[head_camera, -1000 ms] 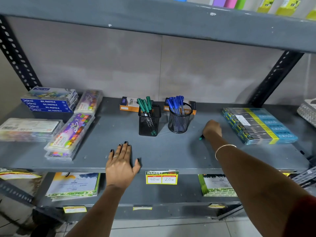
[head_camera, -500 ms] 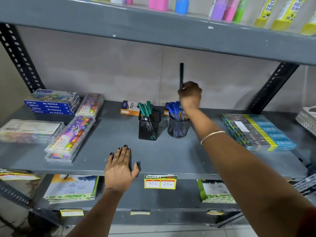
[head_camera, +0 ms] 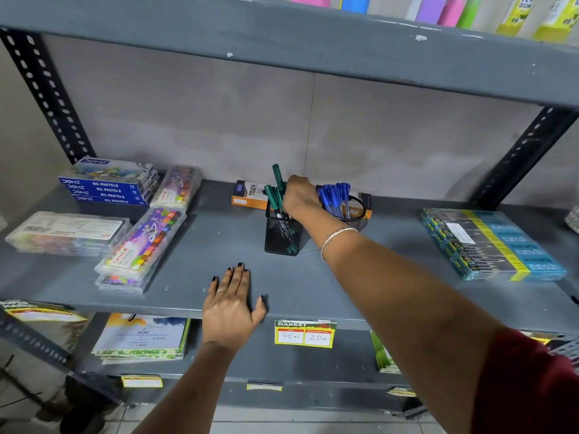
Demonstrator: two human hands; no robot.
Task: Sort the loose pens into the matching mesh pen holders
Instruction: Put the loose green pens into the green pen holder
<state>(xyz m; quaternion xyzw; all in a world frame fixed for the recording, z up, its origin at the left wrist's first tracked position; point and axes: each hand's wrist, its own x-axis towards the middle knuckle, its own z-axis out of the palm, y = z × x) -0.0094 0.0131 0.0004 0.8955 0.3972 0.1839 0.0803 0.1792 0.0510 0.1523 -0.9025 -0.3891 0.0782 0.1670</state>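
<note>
Single head view, worn camera, looks forward and down from above and behind both forearms onto grey shelf. Close range: left hand flat at shelf front edge, right hand farther in. Wide-angle bending at edges. No second view.

1. Dark, near-black polish is seen on the fingernails of the left hand, at the lower centre of the frame.
2. A thin silver-coloured ring is worn on one finger of that hand.
3. A slim pale metal bangle is worn around the wrist of the right hand, near the centre of the frame.
4. A dark red sleeve is seen on the right upper arm, at the lower right corner.
5. Both forearms are left bare.
</note>
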